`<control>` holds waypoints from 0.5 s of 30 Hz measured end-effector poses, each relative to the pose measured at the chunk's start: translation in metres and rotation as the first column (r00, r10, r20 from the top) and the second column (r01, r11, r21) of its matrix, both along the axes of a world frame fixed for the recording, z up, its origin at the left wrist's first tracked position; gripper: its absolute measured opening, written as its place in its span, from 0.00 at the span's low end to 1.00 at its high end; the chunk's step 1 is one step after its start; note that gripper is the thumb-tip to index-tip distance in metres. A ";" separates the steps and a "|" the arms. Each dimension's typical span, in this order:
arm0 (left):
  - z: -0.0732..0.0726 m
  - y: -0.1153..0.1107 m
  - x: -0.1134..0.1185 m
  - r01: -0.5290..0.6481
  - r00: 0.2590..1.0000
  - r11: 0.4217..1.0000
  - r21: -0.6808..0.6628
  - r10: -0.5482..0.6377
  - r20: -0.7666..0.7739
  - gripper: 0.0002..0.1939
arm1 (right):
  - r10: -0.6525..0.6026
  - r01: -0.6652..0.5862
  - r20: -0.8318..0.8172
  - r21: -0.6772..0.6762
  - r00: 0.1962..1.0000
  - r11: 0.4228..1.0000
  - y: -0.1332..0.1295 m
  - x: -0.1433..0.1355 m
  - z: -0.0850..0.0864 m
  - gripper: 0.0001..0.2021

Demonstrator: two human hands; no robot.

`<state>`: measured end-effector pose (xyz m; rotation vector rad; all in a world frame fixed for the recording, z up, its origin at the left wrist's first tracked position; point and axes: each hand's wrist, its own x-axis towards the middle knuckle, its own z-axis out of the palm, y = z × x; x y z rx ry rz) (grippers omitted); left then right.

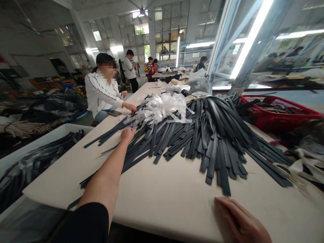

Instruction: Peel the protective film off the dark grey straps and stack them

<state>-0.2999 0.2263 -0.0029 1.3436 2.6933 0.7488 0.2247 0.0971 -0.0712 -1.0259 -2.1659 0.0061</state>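
Observation:
A large heap of dark grey, flat straps fans out across the pale tabletop, their ends toward me. My left hand reaches far forward to the heap's left side, fingers closed at the straps; what they pinch is hidden. Just beyond it lies a bunch of clear plastic film on top of the straps. My right hand is low at the table's near right, its fingers drawn together with nothing visible in them. It is apart from the nearest strap ends.
Across the table's left side sits a person in a white jacket, one hand at the straps. A phone lies near that person. A white bin of straps stands left; a red basket is at right.

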 end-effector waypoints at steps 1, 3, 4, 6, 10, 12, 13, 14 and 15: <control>-0.004 0.005 -0.005 -0.019 1.000 0.999 -0.028 0.019 -0.018 0.16 | -0.005 0.005 0.012 0.012 1.000 1.000 0.001 0.000 -0.001 0.11; -0.010 0.013 -0.012 -0.048 0.998 0.996 -0.076 0.045 -0.043 0.16 | -0.006 0.006 0.032 0.024 0.999 1.000 0.001 0.000 -0.002 0.12; -0.012 0.015 -0.014 -0.057 0.997 0.994 -0.096 0.053 -0.048 0.16 | -0.004 0.003 0.036 0.031 0.999 1.000 0.002 0.000 -0.002 0.12; -0.013 0.017 -0.018 -0.068 0.997 0.990 -0.127 0.063 -0.049 0.15 | 0.000 -0.002 0.040 0.042 0.999 0.999 0.002 0.000 -0.001 0.12; -0.002 0.009 -0.012 -0.063 0.997 0.990 -0.127 0.057 -0.050 0.14 | -0.001 -0.001 0.031 0.053 1.000 0.999 0.001 -0.002 0.000 0.11; 0.008 -0.002 -0.001 -0.031 0.998 0.996 -0.087 0.026 -0.064 0.14 | -0.008 0.006 0.032 0.052 0.999 0.999 0.000 -0.003 -0.001 0.12; 0.014 -0.010 0.007 -0.004 0.997 0.998 -0.059 0.000 -0.075 0.14 | -0.012 0.010 0.031 0.047 0.999 0.999 0.000 -0.003 -0.001 0.12; 0.019 -0.020 0.016 0.029 0.996 0.999 -0.028 -0.031 -0.088 0.14 | -0.014 0.013 0.025 0.039 1.000 0.999 0.000 -0.004 -0.001 0.12; 0.023 -0.033 0.026 0.067 0.993 0.998 0.002 -0.066 -0.102 0.14 | -0.013 0.013 0.017 0.026 1.000 1.000 0.000 -0.004 -0.002 0.12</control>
